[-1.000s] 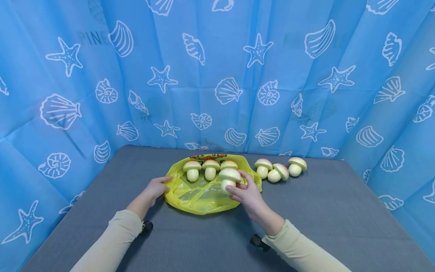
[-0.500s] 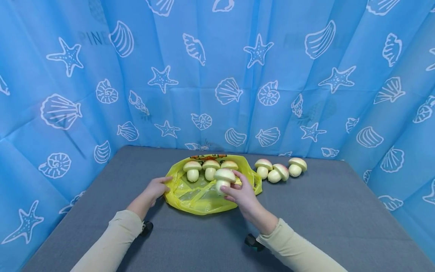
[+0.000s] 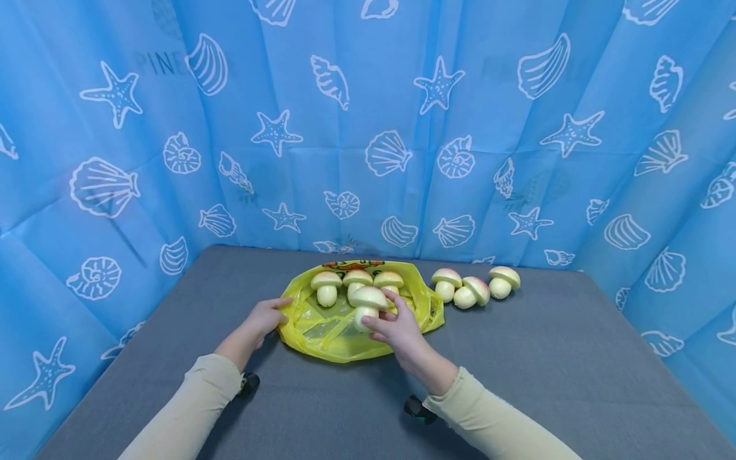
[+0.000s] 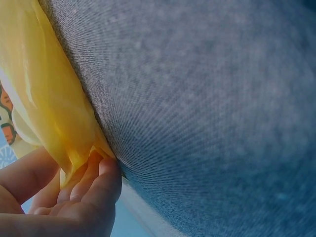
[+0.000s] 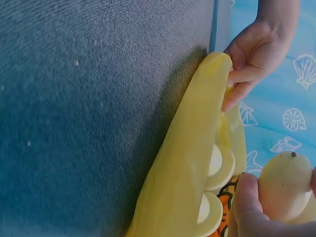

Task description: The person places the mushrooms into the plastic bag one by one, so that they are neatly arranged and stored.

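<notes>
A yellow plastic bag (image 3: 339, 350) lies spread with its mouth open on the grey table. My left hand (image 3: 266, 317) pinches the bag's left edge; in the left wrist view the thumb and curled fingers (image 4: 101, 190) hold the thin plastic. My right hand (image 3: 405, 332) grips a pale toy mushroom (image 3: 368, 300) between thumb and fingers, cap up, over the middle of the bag's opening. Its round stem end (image 5: 282, 185) faces the right wrist camera. Inside the bag, along the back, stand three similar mushrooms (image 3: 326, 281), the right one partly hidden by the held one.
Right of the bag, three more mushrooms (image 3: 446, 276) lie on the grey cloth-covered table (image 3: 552, 364), the middle one tipped over. A blue curtain (image 3: 356, 160) with white shells and starfish hangs behind and at both sides.
My right hand has carried its mushroom to the left over the bag, from the right side toward the middle. The left hand stays at the bag's left edge.
</notes>
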### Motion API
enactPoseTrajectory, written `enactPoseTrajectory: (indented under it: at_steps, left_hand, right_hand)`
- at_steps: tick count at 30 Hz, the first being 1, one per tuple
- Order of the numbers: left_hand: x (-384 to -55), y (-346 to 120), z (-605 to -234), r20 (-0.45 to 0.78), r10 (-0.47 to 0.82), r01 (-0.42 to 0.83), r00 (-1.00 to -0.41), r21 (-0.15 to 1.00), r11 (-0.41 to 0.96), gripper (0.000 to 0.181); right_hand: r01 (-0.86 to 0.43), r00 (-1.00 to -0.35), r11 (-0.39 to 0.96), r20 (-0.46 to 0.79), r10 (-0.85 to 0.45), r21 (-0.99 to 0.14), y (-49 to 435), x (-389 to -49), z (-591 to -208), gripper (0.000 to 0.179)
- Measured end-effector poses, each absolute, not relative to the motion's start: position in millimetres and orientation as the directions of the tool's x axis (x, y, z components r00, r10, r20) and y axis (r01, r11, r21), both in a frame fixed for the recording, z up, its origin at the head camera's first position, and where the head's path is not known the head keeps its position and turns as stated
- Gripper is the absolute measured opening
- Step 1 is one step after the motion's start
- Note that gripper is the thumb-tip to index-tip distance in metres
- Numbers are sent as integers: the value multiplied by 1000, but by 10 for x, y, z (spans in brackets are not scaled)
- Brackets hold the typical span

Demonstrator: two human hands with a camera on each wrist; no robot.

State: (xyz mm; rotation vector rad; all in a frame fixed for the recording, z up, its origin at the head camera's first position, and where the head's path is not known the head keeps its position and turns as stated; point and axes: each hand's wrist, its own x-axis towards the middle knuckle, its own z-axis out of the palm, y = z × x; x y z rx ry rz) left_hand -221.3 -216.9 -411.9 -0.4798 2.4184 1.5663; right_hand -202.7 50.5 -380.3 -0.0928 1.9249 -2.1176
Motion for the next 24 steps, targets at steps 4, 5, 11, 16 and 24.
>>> enactPoseTrajectory:
  at_steps: [4,5,11,16,24]
  left_hand:
    - [-2214,-2176,-4117,-355,-147,-384,-923,842,378,58]
    - [-2216,-2178,-4118,-354,-145,-383,-924,844,376,58]
    - [-2219,-2177,-4119,-352,-144,-380,-925,844,379,58]
    - [-2216,-2177,-4118,-354,-148,-384,-923,846,369,58]
    - [-2205,-2181,-4118,-348,-138,-374,-927,852,366,58]
  right_hand:
    - [169,-954,-54,-150,-261,-984,458,-2019,-3821,71]
    - [167,-953,-45,-150,-264,-985,445,-2018,-3826,72]
    - [165,-950,26,-166,-265,-986,344,-2016,-3848,74]
    - [185,-945,90,-202,-259,-979,251,-2023,-3880,73]
    - [202,-937,105,-223,-269,-974,85,-2015,-3924,74]
